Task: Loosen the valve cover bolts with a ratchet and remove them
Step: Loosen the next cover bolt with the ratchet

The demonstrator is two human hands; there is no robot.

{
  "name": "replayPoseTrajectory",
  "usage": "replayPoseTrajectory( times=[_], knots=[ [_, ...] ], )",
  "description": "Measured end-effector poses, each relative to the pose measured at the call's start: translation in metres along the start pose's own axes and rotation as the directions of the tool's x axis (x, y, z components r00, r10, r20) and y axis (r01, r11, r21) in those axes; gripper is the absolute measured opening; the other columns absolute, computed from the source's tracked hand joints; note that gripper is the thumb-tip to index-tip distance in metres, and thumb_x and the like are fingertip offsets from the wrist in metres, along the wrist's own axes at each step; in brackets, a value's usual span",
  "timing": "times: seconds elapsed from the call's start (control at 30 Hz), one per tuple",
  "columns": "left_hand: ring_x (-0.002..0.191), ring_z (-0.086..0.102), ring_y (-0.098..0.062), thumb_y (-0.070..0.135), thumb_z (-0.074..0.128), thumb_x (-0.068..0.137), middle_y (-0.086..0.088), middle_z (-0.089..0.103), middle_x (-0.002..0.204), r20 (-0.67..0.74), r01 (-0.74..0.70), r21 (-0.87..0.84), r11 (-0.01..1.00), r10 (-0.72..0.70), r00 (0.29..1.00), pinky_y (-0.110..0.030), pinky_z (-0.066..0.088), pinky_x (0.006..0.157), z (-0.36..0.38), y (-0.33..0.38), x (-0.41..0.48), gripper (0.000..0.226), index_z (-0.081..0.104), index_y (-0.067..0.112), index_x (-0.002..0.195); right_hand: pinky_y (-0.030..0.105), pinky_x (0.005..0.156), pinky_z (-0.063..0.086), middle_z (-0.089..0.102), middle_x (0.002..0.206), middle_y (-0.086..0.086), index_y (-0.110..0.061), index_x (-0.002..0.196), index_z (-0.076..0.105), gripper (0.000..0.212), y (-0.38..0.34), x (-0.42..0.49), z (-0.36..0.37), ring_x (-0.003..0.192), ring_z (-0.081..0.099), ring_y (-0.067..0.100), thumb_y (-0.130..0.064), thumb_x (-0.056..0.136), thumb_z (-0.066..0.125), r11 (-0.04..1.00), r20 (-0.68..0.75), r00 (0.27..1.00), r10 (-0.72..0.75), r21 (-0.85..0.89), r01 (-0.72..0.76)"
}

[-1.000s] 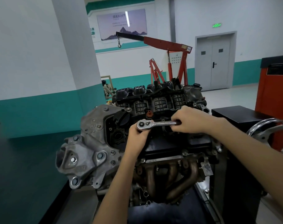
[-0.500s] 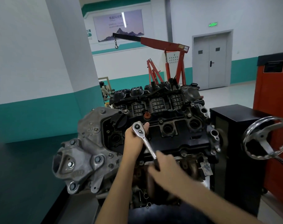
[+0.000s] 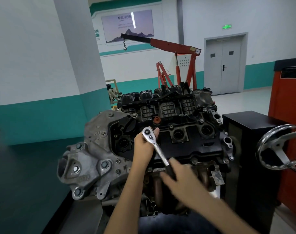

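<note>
Teal-banded walls (image 3: 34,115) back a black plastic valve cover (image 3: 194,146); left hand (image 3: 143,147) pinches the chrome ratchet (image 3: 159,152) head, right hand (image 3: 182,179) grip curled round its black handle

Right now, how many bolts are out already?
Done: no bolt shows as removed; the valve cover sits on the engine. In hand: the left hand steadies the ratchet head, with whatever it turns hidden beneath, while the right hand grips its handle. Left: bolts like the front-edge bolt remain seated.
</note>
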State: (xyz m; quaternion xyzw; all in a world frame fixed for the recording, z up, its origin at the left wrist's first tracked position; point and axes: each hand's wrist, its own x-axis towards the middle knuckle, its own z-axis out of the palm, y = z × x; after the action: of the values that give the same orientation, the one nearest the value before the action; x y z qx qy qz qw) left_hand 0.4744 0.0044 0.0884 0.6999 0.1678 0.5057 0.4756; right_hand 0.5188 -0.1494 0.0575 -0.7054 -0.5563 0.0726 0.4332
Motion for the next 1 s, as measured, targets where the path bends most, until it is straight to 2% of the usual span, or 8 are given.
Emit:
replayPoseTrajectory(
  times=[0.17, 0.3, 0.4, 0.53, 0.6, 0.7, 0.83, 1.0],
  knots=[
    [0.06, 0.027, -0.016, 0.025, 0.065, 0.093, -0.004, 0.028, 0.062, 0.028, 0.009, 0.007, 1.0, -0.009, 1.0, -0.025, 0.028, 0.056, -0.002, 0.002, 0.0, 0.048, 0.029, 0.016, 0.062, 0.023, 0.051, 0.043, 0.054, 0.069, 0.004, -0.02, 0.084, 0.04, 0.019, -0.017, -0.005, 0.052, 0.053, 0.052, 0.007, -0.018, 0.095, 0.055, 0.958, -0.046, 0.995, 0.085, 0.277, -0.069],
    [0.058, 0.031, -0.01, 0.022, 0.064, 0.093, 0.005, 0.033, 0.057, 0.105, 0.03, 0.067, 0.997, -0.036, 0.994, -0.028, 0.031, 0.06, -0.01, 0.005, 0.005, 0.046, 0.033, 0.019, 0.059, 0.015, 0.048, 0.034, 0.046, 0.067, -0.001, -0.025, 0.072, 0.035, 0.031, 0.003, 0.016, -0.013, 0.054, 0.044, 0.01, -0.02, 0.091, 0.058, 0.993, 0.116, 0.993, -0.004, -0.114, 0.017],
    [0.056, 0.034, -0.003, 0.011, 0.06, 0.094, 0.014, 0.038, 0.052, 0.152, -0.005, 0.128, 0.992, -0.015, 0.988, -0.024, 0.032, 0.059, -0.01, 0.01, 0.01, 0.047, 0.044, 0.027, 0.052, 0.014, 0.049, 0.037, 0.049, 0.067, -0.007, -0.023, 0.076, 0.044, 0.022, 0.002, 0.049, -0.085, 0.053, 0.049, 0.007, -0.022, 0.093, 0.059, 0.893, 0.278, 0.96, -0.033, -0.424, 0.153],
    [0.056, 0.045, 0.004, 0.001, 0.054, 0.093, 0.018, 0.052, 0.052, 0.067, 0.002, 0.085, 0.996, -0.007, 0.998, -0.013, 0.038, 0.058, -0.004, 0.009, 0.001, 0.036, 0.064, 0.027, 0.069, 0.029, 0.064, 0.043, 0.05, 0.072, -0.004, -0.023, 0.084, 0.048, 0.017, -0.005, 0.067, -0.112, 0.071, 0.059, 0.022, -0.034, 0.094, 0.056, 0.758, 0.203, 0.975, -0.087, -0.622, 0.197],
    [0.057, 0.046, 0.003, 0.007, 0.058, 0.094, 0.016, 0.051, 0.053, -0.006, 0.034, 0.024, 0.999, -0.034, 0.999, -0.011, 0.04, 0.059, -0.005, 0.006, -0.002, 0.031, 0.06, 0.017, 0.065, 0.034, 0.067, 0.047, 0.053, 0.078, 0.002, -0.022, 0.088, 0.048, 0.017, -0.001, 0.048, -0.082, 0.075, 0.06, 0.027, -0.037, 0.094, 0.055, 0.812, 0.113, 0.991, -0.065, -0.571, 0.118],
    [0.058, 0.036, -0.01, 0.021, 0.063, 0.095, 0.005, 0.038, 0.058, -0.032, 0.056, -0.013, 0.998, -0.057, 0.998, -0.023, 0.034, 0.057, -0.003, 0.004, -0.004, 0.04, 0.042, 0.017, 0.061, 0.03, 0.059, 0.047, 0.054, 0.074, 0.003, -0.022, 0.086, 0.04, 0.021, -0.005, 0.007, -0.015, 0.066, 0.057, 0.021, -0.033, 0.094, 0.056, 0.978, -0.012, 1.0, -0.004, -0.211, 0.001],
    [0.062, 0.035, -0.016, 0.018, 0.062, 0.096, -0.011, 0.036, 0.067, -0.045, 0.018, -0.011, 1.0, -0.019, 0.999, -0.022, 0.035, 0.058, -0.002, 0.003, -0.002, 0.035, 0.042, 0.007, 0.069, 0.015, 0.054, 0.04, 0.053, 0.076, -0.002, -0.023, 0.086, 0.036, 0.019, -0.028, -0.004, 0.058, 0.063, 0.052, 0.009, -0.023, 0.097, 0.052, 0.991, -0.121, 0.99, 0.073, 0.121, -0.058],
    [0.062, 0.037, -0.013, 0.024, 0.065, 0.093, -0.004, 0.039, 0.063, 0.068, 0.062, 0.043, 0.997, -0.065, 0.996, -0.023, 0.035, 0.06, -0.012, 0.003, 0.005, 0.039, 0.041, 0.015, 0.064, 0.022, 0.056, 0.039, 0.044, 0.077, -0.001, -0.016, 0.097, 0.041, 0.014, 0.0, 0.009, 0.01, 0.064, 0.048, 0.015, -0.021, 0.093, 0.053, 0.991, 0.029, 0.999, 0.015, -0.137, -0.011]
  ],
)
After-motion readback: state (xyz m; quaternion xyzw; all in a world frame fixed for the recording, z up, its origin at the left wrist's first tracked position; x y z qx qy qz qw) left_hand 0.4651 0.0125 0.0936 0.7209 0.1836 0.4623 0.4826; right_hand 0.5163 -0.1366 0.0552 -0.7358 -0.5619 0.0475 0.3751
